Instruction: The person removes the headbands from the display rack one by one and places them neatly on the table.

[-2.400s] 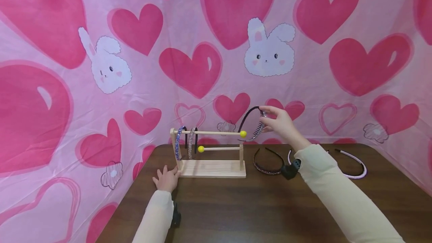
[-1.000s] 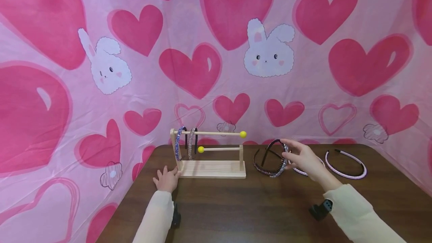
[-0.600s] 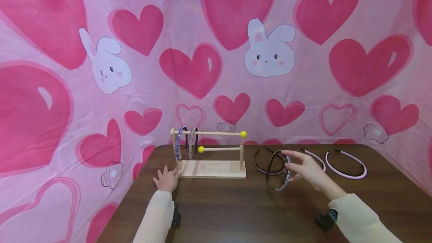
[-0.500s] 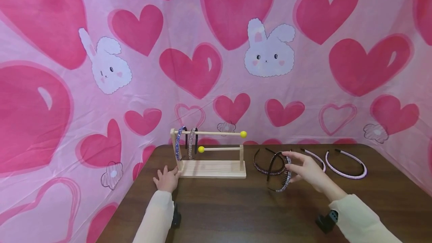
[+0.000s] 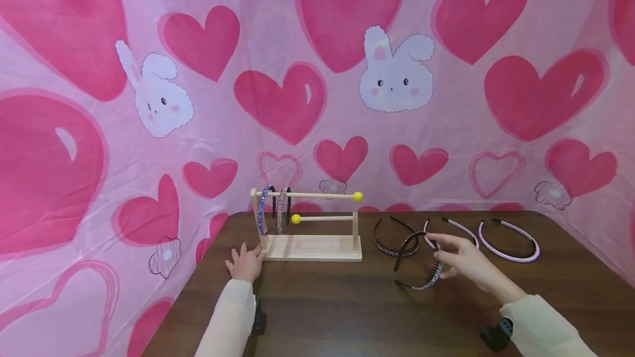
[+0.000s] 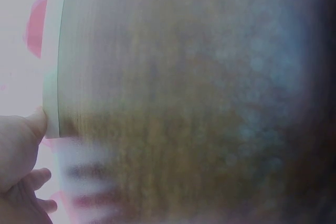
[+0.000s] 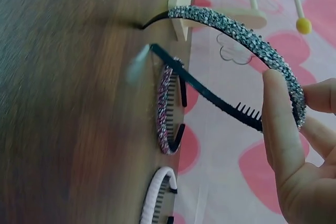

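Note:
My right hand [image 5: 463, 260] pinches a headband [image 7: 236, 29] covered in silvery glitter, with black comb teeth inside. In the right wrist view its two ends point at the tabletop, close over it. My left hand [image 5: 245, 263] rests on the table with fingers spread, the thumb side touching the left end of the wooden stand's base [image 5: 312, 248]. On the stand's upper rod [image 5: 322, 196] hang a blue glitter headband [image 5: 261, 211] and a silvery-beige one [image 5: 280, 211], both near the left post. The lower rod [image 5: 324, 218] carries no headband.
A dark glittery headband [image 5: 389, 249] lies on the brown table [image 5: 347, 307], partly overlapped by the held one in the head view. Farther right lie two pale pink headbands, one partly behind my right hand and another [image 5: 516, 258] near the right side. Behind hangs a pink heart-patterned cloth [image 5: 278, 26].
The right hand has brought the silvery headband from beside the upper rod's yellow tip down and right, close over the table, tilting it. The left hand has stayed at the base.

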A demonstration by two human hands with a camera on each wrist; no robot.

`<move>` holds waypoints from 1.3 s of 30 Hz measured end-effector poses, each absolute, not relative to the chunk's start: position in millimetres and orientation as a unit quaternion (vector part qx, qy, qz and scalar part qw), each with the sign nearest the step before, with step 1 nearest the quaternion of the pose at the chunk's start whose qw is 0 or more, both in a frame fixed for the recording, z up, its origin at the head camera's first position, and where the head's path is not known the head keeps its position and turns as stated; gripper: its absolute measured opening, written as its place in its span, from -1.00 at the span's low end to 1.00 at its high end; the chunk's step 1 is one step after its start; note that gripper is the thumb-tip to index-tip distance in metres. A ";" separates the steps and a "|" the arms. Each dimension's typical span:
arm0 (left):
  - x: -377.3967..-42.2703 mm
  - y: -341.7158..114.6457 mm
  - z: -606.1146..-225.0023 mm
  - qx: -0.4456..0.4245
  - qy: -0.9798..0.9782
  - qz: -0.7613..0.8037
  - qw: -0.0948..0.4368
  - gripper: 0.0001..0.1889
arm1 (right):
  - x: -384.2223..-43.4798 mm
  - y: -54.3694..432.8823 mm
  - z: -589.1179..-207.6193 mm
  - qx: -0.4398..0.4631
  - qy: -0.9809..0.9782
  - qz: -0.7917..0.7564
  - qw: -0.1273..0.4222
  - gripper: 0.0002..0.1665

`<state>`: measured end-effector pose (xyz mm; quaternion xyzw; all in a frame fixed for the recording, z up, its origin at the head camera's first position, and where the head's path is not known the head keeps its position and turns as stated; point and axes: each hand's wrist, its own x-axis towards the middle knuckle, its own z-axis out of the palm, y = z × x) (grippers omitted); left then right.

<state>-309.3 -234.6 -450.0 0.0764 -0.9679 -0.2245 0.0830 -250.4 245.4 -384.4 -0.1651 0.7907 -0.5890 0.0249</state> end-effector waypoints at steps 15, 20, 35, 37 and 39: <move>-310.4 -234.8 -450.9 0.079 -0.968 -0.225 0.082 -0.56 | -239.6 269.2 -398.3 -0.194 0.809 -0.543 0.117 -0.70; -309.7 -234.7 -450.7 0.077 -0.967 -0.227 0.084 -0.56 | -237.2 271.5 -404.6 -0.196 0.811 -0.534 0.137 -0.67; -308.0 -233.7 -449.2 0.079 -0.968 -0.225 0.080 -0.55 | -221.8 263.4 -422.9 -0.196 0.785 -0.527 0.260 -0.75; -308.4 -233.6 -449.6 0.078 -0.968 -0.225 0.080 -0.55 | -220.5 261.6 -424.9 -0.196 0.781 -0.529 0.267 -0.75; -308.4 -233.5 -449.7 0.077 -0.968 -0.226 0.081 -0.55 | -219.7 260.1 -426.5 -0.195 0.781 -0.529 0.269 -0.76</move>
